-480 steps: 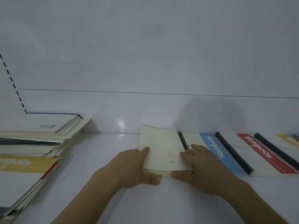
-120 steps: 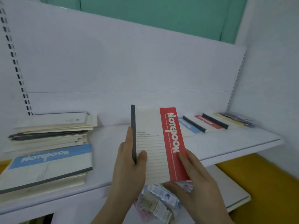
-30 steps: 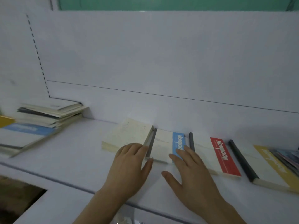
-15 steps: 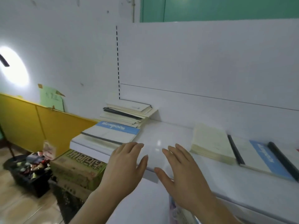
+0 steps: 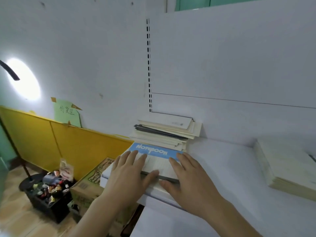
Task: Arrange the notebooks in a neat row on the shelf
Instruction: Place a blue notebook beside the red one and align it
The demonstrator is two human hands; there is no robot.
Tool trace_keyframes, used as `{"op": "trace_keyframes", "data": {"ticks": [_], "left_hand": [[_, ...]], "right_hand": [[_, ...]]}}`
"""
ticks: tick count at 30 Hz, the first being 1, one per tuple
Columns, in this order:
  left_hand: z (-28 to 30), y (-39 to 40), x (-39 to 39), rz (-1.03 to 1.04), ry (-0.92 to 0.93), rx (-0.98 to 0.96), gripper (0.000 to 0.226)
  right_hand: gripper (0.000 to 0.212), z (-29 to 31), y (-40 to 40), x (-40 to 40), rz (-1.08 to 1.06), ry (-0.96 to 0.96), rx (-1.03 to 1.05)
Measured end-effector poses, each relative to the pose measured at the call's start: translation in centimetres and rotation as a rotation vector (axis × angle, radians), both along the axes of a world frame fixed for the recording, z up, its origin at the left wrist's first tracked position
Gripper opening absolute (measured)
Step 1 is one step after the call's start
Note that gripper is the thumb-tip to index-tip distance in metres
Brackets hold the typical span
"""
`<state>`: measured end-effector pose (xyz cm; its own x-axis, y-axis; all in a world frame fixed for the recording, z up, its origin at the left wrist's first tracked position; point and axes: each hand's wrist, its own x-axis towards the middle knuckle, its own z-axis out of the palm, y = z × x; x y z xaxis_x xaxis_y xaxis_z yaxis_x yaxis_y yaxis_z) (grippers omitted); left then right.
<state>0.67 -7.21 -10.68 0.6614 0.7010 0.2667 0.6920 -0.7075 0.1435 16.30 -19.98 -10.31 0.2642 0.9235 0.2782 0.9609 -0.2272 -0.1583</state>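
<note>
Head view: the blue-banded notebook [image 5: 153, 158] lies flat at the left end of the shelf [image 5: 230, 161], centre of the frame, in front of the untidy stack [image 5: 165, 132]. Both hands lie on its cover, left hand [image 5: 130, 173] and right hand [image 5: 188, 175], fingers spread wide and nearly straight, thumbs at its near dark edge, likely ready to lift it toward the row. A cream notebook [image 5: 287, 166] sits at right. Half a second ago the hands hovered short of it.
</note>
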Motion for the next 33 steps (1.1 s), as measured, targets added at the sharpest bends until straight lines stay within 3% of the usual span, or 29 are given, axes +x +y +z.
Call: {"op": "trace_keyframes", "data": {"ticks": [4,8,12,16,18,20,22,24,26,30,33], "left_hand": [[1.2,2.3,-0.9,-0.131,0.199,-0.064,0.087],[2.2,4.5,-1.7,-0.249,0.191,0.002,0.080],[1.9,5.6,-1.9,-0.303,-0.026,0.122,0.083],[2.3,4.7,-2.5,-0.319,-0.514,0.211,0.064],[2.8,3.4,-3.0,-0.346,-0.640,0.037,0.070],[3.6,2.0,-3.3,-0.412,-0.622,-0.415,0.080],[3.7,0.7,-3.1,-0.508,-0.651,-0.814,0.071],[3.2,0.4,-3.0,-0.504,-0.733,-0.836,0.043],[3.2,0.9,-3.4,-0.449,-0.832,-0.741,0.029],[3.4,3.5,-4.4,-0.369,-0.957,-0.714,0.036],[3.4,4.9,-5.5,-0.316,-0.956,-0.763,0.039]], "right_hand": [[0.081,0.0,1.3,-0.3,-0.014,-0.048,-0.072],[0.088,0.1,1.4,-1.2,-0.006,-0.041,-0.031],[0.050,0.8,1.2,-2.2,-0.078,-0.108,0.196],[0.049,1.6,0.3,-5.2,-0.285,-0.220,0.415],[0.051,1.1,-0.1,-7.2,-0.393,-0.288,0.522],[0.044,0.2,0.2,-9.5,-0.434,-0.331,0.606],[0.041,-0.5,1.2,-11.6,-0.386,-0.303,0.604],[0.046,-1.0,1.8,-13.4,-0.303,-0.233,0.531],[0.049,-1.3,1.6,-13.7,-0.261,-0.171,0.490],[0.050,-1.2,0.1,-10.4,-0.401,-0.093,0.560],[0.059,-1.6,0.3,-7.1,-0.440,-0.097,0.231]]}}
